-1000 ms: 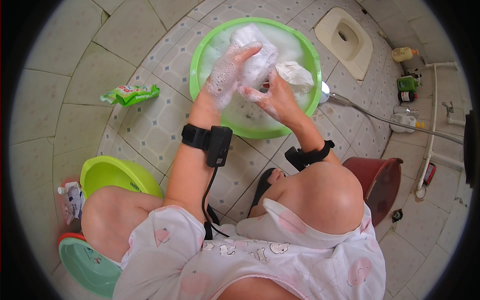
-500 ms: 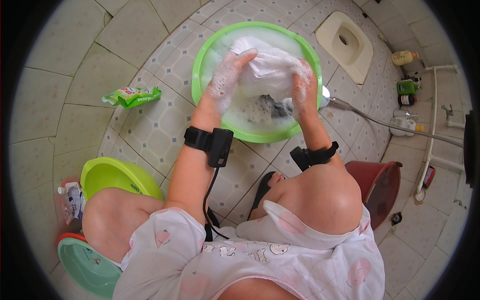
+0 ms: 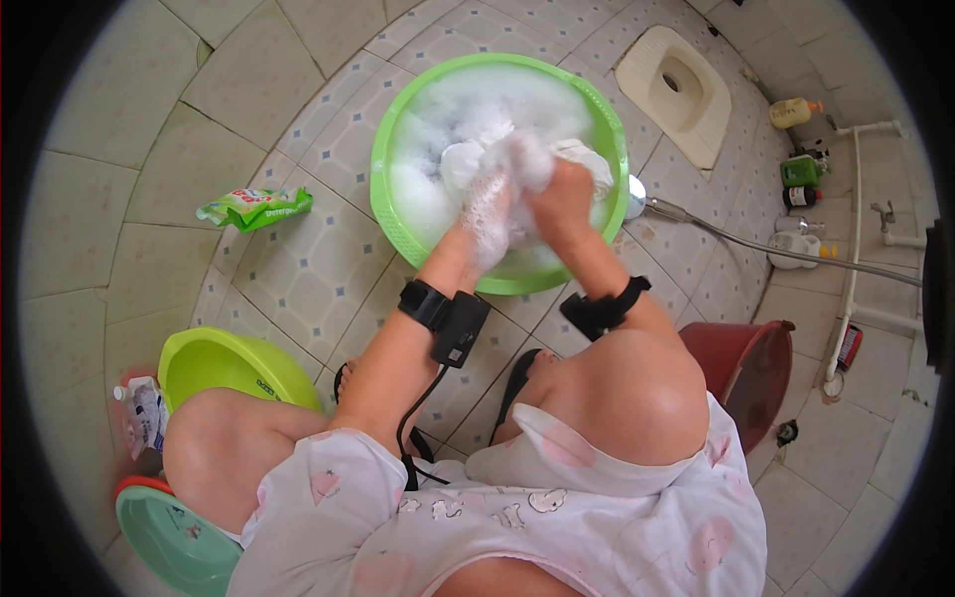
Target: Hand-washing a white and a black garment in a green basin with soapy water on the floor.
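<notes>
A white wet cloth [image 3: 587, 161] lies bunched in the suds of a bright green basin [image 3: 400, 224] on the tiled floor. Foam coats my left hand [image 3: 487, 211], which is closed on the cloth near the basin's middle. Close beside it, my right hand [image 3: 559, 202] is curled into a fist around another part of the same cloth. Where the two hands meet, the fingertips are blurred and partly covered by foam. Thick white suds [image 3: 517, 90] hide the water and whatever lies under it.
Left of the basin lies a green detergent bag [image 3: 256, 208]. A shower head [image 3: 637, 197] with its metal hose rests at the basin's right, near a squat toilet [image 3: 676, 95]. A yellow-green basin [image 3: 184, 363], a teal basin [image 3: 149, 537] and a dark red bucket [image 3: 718, 358] flank my knees.
Both hands have come together and lower into the foam, bringing the spread, lifted cloth down into a bunch. The dark patch in the water is now out of sight.
</notes>
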The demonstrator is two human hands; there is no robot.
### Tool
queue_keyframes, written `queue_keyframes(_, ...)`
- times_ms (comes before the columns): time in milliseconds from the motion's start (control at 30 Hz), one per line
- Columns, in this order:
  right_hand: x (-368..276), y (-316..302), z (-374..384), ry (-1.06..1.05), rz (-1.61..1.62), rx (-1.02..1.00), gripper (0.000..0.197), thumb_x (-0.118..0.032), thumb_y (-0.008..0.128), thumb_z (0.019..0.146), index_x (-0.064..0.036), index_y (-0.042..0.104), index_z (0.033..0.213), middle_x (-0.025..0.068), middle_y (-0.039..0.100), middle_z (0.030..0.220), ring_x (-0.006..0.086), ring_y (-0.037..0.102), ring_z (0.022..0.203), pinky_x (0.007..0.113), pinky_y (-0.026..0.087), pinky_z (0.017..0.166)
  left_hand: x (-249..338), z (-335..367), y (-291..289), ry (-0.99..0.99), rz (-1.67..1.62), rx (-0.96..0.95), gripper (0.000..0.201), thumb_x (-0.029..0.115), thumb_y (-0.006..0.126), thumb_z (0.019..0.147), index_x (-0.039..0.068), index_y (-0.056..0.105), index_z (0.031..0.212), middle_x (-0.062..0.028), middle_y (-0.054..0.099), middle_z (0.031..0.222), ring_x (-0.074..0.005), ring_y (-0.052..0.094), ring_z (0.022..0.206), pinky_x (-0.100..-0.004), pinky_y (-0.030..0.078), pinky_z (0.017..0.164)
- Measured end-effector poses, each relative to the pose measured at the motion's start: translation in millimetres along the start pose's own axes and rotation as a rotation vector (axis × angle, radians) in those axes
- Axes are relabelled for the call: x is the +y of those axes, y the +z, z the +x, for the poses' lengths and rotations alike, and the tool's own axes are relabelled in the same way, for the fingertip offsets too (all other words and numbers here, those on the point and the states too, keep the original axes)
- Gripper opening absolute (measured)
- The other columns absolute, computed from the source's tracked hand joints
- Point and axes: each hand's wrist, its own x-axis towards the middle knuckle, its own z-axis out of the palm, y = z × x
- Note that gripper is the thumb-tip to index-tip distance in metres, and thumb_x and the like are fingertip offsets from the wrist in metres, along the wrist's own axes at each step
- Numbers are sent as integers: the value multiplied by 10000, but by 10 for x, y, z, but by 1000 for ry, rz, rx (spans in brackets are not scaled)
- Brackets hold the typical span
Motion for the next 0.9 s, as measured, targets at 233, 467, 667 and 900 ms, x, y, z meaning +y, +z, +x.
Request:
queue_keyframes(233,174,-6,189,164,-138,-106,231,-293,690,771,-87,713,874,183,660,762,383,634,685,436,505,612,32,0,-95,-150,-17,5,317,292,447,1020,84,538,1240,-51,586,1211,-185,587,1095,-332,491,956)
queue_keyframes(467,694,-89,76,355,346,313,302,-261,653,897,19,694,1003,116,693,785,203,628,672,343,488,644,580,171,59,-119,-32,-25,307,280,537,985,54,593,1185,-55,645,1122,-156,617,1024,-309,491,914)
queue_keyframes(667,796,-340,122,562,556,395,344,-286,609,955,35,666,1063,-19,608,836,102,506,720,262,431,660,737,209,-229,-40,-109,17,305,253,562,966,36,599,1177,-72,651,1143,-171,621,1043,-317,476,941)
queue_keyframes(900,785,-363,58,664,662,322,329,-309,610,954,-7,670,1072,-46,516,739,65,403,629,237,326,557,814,151,-153,-36,-118,47,327,236,550,964,26,591,1211,-79,647,1176,-185,605,1091,-338,448,987)
